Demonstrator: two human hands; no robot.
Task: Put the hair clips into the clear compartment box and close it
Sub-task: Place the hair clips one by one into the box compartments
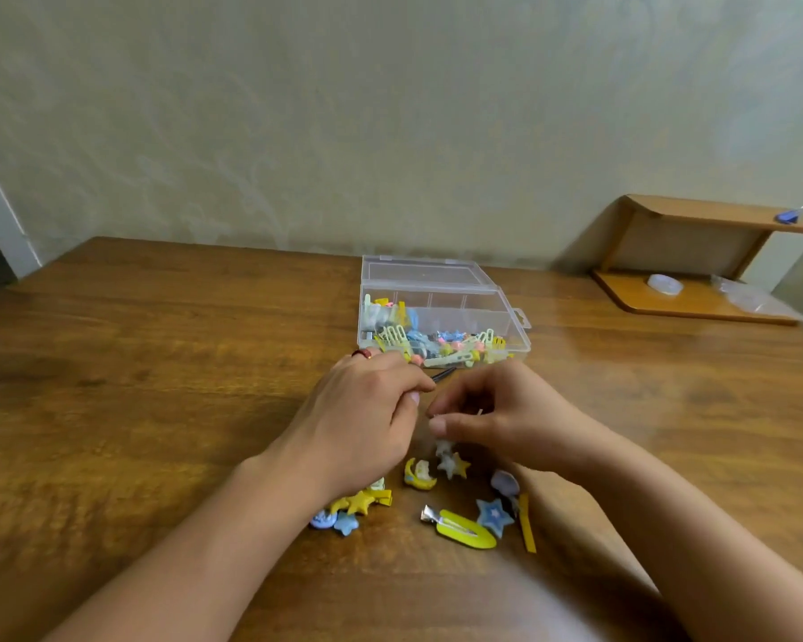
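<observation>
- On the brown wooden surface (158, 363), a clear plastic compartment box (441, 317) lies open against the far middle, its lid (425, 271) folded back flat toward the wall.
- Pastel hair clips (441, 345) fill its near row and left end; several poke over the near wall, while the far compartments look bare.
- Loose hair clips lie close to the person, well short of the box: a yellow moon clip (419, 474), a yellow snap clip with a metal end (460, 528), a blue felt star clip (494, 515) and a cluster of yellow and blue star clips (353, 507) partly under the left wrist.
- The left hand (367, 410) has its fingers curled over something small; a thin dark pin (443, 374) juts from beyond its fingertips, though whether it holds that pin is unclear.
- The right hand (492, 419) pinches a white and yellow star clip (450, 461) that dangles below its fingertips; this grip is narrow.
- The step in hand looks like gathering loose clips for the box.
- To do it well, I would carry the pinched clip to one of the bare far compartments instead of the crowded near row.
- Clips overhanging the near wall should be pressed down flat, or the lid is likely to catch on them.
- A wooden shelf unit (696, 261) stands at the far right.
</observation>
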